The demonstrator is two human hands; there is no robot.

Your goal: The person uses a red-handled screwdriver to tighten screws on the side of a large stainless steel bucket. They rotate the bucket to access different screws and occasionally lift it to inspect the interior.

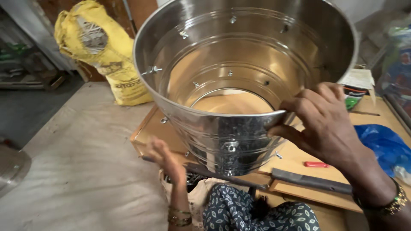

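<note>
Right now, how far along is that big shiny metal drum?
The steel drum already looks shaped: its wall carries rows of bolts, though some holes look empty. The bottom is open, showing the wooden board beneath. The right hand grips the rim, tilting it; the left hand hovers blurred below. So a base, perhaps a few bolts, seems left.

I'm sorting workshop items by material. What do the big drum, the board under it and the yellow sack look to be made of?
Drum: thin sheet metal, probably steel, polished; its inside mirrors light, and bolts pierce the wall. The right hand grips its rim.
Board: wood or fibreboard, judging by its matte tan face and layered edge.
Yellow sack: likely woven plastic, creased and frayed at a tear.
</note>
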